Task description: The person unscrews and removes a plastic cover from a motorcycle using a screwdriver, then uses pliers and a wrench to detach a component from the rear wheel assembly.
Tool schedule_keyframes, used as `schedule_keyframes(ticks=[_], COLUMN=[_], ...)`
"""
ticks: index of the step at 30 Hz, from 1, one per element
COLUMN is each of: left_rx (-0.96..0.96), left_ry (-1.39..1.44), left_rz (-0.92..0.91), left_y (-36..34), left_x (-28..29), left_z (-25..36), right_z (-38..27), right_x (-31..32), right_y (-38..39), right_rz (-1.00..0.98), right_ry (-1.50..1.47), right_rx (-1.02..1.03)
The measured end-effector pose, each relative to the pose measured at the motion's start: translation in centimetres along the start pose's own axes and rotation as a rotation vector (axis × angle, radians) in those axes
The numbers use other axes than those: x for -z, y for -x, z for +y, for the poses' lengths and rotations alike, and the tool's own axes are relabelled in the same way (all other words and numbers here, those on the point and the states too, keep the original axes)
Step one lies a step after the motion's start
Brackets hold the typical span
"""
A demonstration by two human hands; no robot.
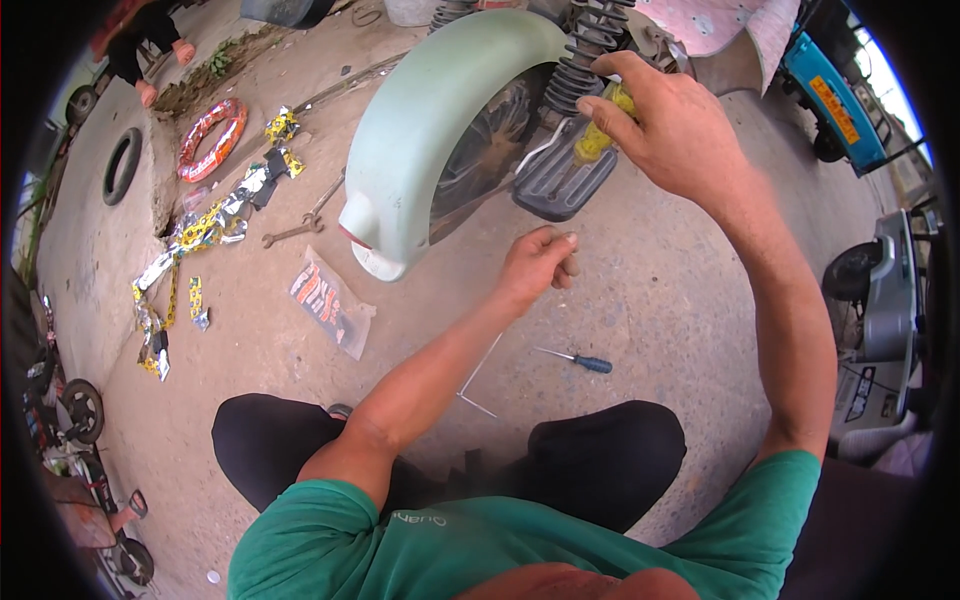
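Note:
My right hand (675,130) is curled around a mottled yellow object (595,142), the thumb lying across it. Its kind is hard to make out. Just below it is a black ribbed footrest (568,180), with a dark coil spring (580,75) close to the fingertips. My left hand (540,268) is closed in a pinch above the ground, near the footrest; anything in its fingers is too small or hidden to name. To its left stands a wheel (490,140) under a pale green mudguard (405,130).
A blue-handled screwdriver (590,363) and a thin bent metal rod (475,402) lie before my knees. Leftward are a clear plastic bag (332,303), a wrench (292,232), torn yellow-silver wrapping (205,228), an orange-wrapped ring (213,140) and a black tyre (122,166). Another person (145,40) is at the upper left.

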State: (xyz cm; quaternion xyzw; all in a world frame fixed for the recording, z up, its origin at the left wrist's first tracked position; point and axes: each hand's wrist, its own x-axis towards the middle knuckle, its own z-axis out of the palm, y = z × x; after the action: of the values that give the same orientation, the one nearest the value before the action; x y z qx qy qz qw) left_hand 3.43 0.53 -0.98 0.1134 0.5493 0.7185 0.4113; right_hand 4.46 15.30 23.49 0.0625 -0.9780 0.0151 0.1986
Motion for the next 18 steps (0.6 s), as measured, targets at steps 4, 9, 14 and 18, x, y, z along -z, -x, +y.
schedule_keyframes(ticks=[4,9,14,18], left_rx=[-0.010,-0.051,-0.026,-0.023], left_ry=[0.005,0.054,-0.025,-0.006], left_rz=[-0.002,-0.022,-0.020,-0.067], left_y=[-0.1,-0.2,0.6,0.7], left_x=[-0.1,1.5,0.6,1.2], left_z=[0.0,-1.1,0.2,-0.1], right_z=[-0.6,-2.2,-1.8,-2.7], right_x=[0.1,0.6,0.4,1.0], right_y=[-0.3,-1.2,-0.3,-0.8], right_rz=[-0.158,-0.094,-0.112,-0.073], right_ry=[0.001,-0.205,-0.238,-0.361], right_rx=[-0.242,-0.061,-0.217,-0.029])
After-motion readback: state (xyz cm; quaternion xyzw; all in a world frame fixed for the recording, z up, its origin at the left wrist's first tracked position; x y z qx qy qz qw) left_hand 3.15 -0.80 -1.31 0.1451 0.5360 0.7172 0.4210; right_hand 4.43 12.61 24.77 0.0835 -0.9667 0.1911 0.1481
